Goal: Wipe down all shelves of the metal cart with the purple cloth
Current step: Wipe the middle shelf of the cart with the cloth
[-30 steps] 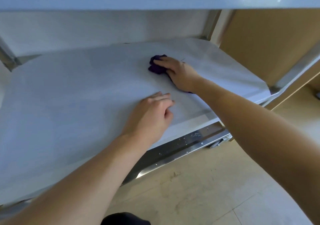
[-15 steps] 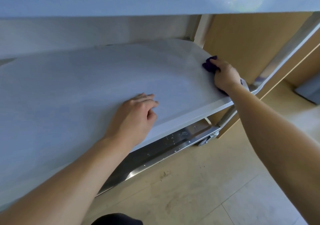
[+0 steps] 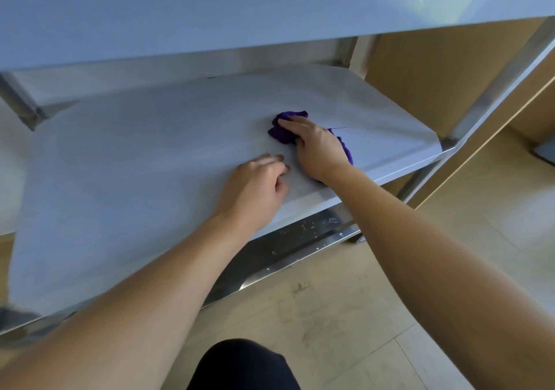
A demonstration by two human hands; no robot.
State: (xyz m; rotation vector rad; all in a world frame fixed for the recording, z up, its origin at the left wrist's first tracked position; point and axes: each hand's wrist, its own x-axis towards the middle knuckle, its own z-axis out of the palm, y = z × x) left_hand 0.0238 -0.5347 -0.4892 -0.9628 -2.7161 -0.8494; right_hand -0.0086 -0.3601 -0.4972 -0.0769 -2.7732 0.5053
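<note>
The metal cart's middle shelf [image 3: 144,155] fills the centre of the head view, pale and smooth. On its right half lies the bunched purple cloth [image 3: 283,125], and my right hand [image 3: 315,149] presses down on it with fingers laid over the fabric. My left hand [image 3: 255,188] rests on the shelf near its front edge, just left of the right hand, fingers loosely bent and holding nothing. The top shelf [image 3: 210,20] overhangs above. The bottom shelf [image 3: 300,239] shows below the front edge, shiny with water drops.
A metal cart post [image 3: 495,89] rises at the right corner and another [image 3: 21,104] at the back left. Brown cabinet panels [image 3: 435,74] stand behind the cart on the right. Beige floor tiles [image 3: 360,314] lie below, with my dark knee [image 3: 243,365] at the bottom.
My right hand has swept the cloth from the shelf's far right corner back toward the middle, close to the left hand. The left hand stays planted on the shelf.
</note>
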